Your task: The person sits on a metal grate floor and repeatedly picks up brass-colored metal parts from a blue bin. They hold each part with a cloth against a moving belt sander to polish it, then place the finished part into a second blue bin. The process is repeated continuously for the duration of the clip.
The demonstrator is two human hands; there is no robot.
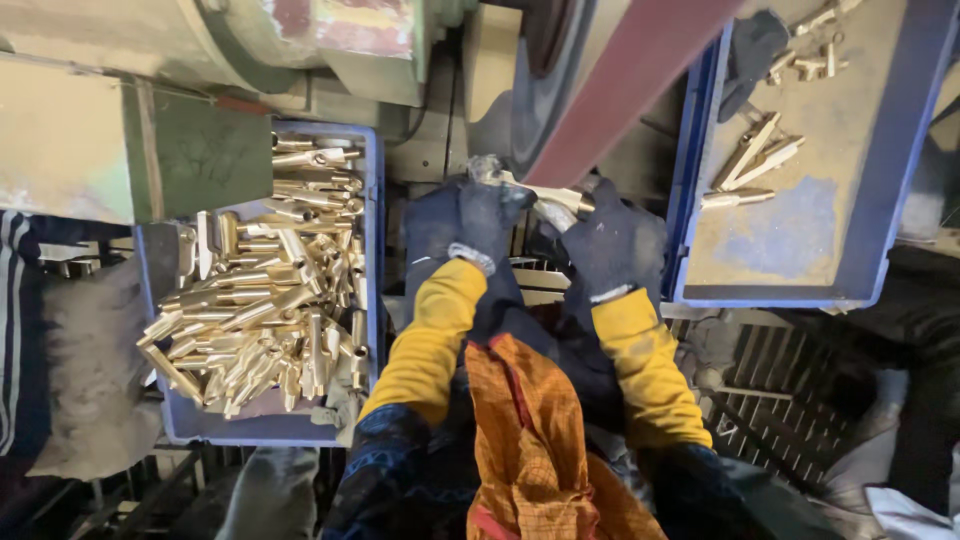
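Both my hands wear dark gloves with yellow sleeves. My left hand (pixel 478 222) and my right hand (pixel 612 245) together grip one brass part (pixel 552 203), pressing it against the reddish-brown sanding belt (pixel 640 75) that runs diagonally up to the right. Only a short shiny stretch of the part shows between the gloves. The belt passes over a dark wheel (pixel 530 110) just above my hands.
A blue tray (pixel 374 240) at the left is heaped with several brass parts (pixel 270 300). Another blue tray (pixel 880 240) at the right, dusty inside, holds a few brass parts (pixel 755 160). An orange cloth (pixel 530 440) lies over my lap. A metal grate (pixel 780 400) is below right.
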